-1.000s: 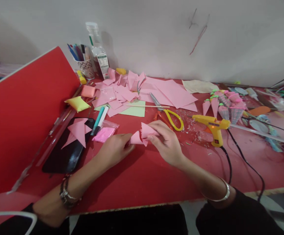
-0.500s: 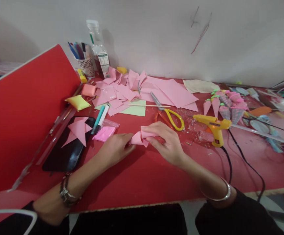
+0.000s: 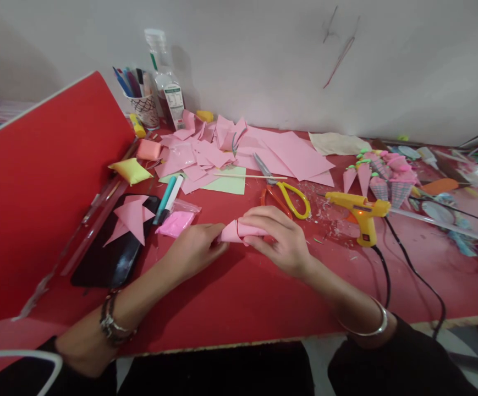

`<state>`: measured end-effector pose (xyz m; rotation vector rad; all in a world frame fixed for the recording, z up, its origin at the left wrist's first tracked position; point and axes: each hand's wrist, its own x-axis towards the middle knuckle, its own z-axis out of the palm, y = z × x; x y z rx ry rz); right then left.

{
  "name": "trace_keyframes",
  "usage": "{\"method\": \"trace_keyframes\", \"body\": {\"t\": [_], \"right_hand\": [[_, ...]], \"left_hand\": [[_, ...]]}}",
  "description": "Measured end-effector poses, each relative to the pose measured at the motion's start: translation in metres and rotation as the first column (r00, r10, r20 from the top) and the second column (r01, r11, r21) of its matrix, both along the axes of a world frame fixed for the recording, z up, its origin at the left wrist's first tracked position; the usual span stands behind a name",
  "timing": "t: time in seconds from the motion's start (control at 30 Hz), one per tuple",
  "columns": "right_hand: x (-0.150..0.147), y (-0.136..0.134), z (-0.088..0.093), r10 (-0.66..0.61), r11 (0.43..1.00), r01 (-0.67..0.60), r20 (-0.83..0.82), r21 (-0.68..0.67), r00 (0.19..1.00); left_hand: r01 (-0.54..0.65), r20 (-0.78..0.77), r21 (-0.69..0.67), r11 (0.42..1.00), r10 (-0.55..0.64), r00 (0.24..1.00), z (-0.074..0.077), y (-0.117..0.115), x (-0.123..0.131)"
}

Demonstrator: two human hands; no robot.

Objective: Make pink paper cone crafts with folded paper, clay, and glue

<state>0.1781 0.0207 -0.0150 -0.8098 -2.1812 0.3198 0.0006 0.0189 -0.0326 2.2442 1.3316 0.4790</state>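
Observation:
Between my two hands is a piece of pink paper, rolled into a small tube or cone above the red table. My left hand pinches its left end between thumb and fingers. My right hand is closed around the right part, thumb below and fingers over the top. Just beyond my right hand lie scissors with one yellow and one red handle. A bag of pink clay rests on the table near my left hand.
To the right stands a yellow glue gun with its light on and a black cord. Small decorated cones lie behind it. Pink paper sheets spread along the back. At left are a black phone with paper pieces, markers and a red board.
The pink paper has been rolled tighter; its loose upper and lower corners are now tucked in. The fingers of my right hand have closed further over it, while my left hand stays in place.

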Motion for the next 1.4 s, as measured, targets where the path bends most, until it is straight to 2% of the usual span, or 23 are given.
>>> {"method": "trace_keyframes", "body": {"t": [0.27, 0.4, 0.63, 0.97, 1.2, 1.4], "right_hand": [[-0.001, 0.001, -0.003, 0.095, 0.988, -0.083, -0.084, 0.13, 0.992], [-0.001, 0.001, -0.001, 0.081, 0.986, -0.068, -0.082, 0.151, 0.993], [0.0, 0.0, 0.0, 0.063, 0.992, -0.053, -0.09, 0.113, 0.994], [0.008, 0.003, 0.003, 0.188, 0.982, -0.188, -0.015, 0.019, 0.982], [0.009, 0.003, 0.006, 0.18, 0.983, -0.18, 0.04, 0.016, 0.983], [0.01, 0.003, 0.007, 0.173, 0.984, -0.175, 0.04, 0.037, 0.984]], "left_hand": [[0.053, 0.047, -0.063, 0.997, -0.05, 0.998, -0.001, -0.002, 0.0], [0.052, 0.043, -0.07, 0.996, -0.05, 0.998, 0.001, -0.002, 0.0], [0.064, 0.053, -0.072, 0.995, -0.06, 0.997, 0.001, -0.002, 0.0], [0.082, 0.097, -0.069, 0.994, -0.075, 0.992, -0.002, 0.0, -0.002], [0.07, 0.069, -0.075, 0.995, -0.065, 0.996, 0.0, 0.0, -0.001], [0.025, 0.002, 0.02, 0.999, -0.025, 1.0, -0.003, 0.001, -0.002]]}}
